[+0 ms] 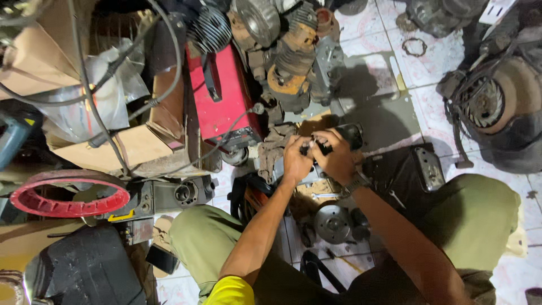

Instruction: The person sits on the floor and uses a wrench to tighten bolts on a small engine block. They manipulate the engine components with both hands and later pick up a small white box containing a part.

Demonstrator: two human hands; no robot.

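Observation:
Both my hands meet over a small dark engine part (345, 135) held above the tiled floor. My left hand (294, 160) grips the near left side of it, fingers curled around. My right hand (336, 156), with a watch on the wrist, closes over the top and right of the same part. Most of the part is hidden under my fingers. Below my hands lie a round metal disc (332, 222) and a small wrench (324, 196) on the floor between my knees.
A red box-shaped machine (221, 99) and rusty finned engine cylinders (293, 62) stand just beyond my hands. A red ring (68, 195), cardboard and cables crowd the left. A black cover (407, 172) lies to the right, a large engine housing (497, 107) farther right.

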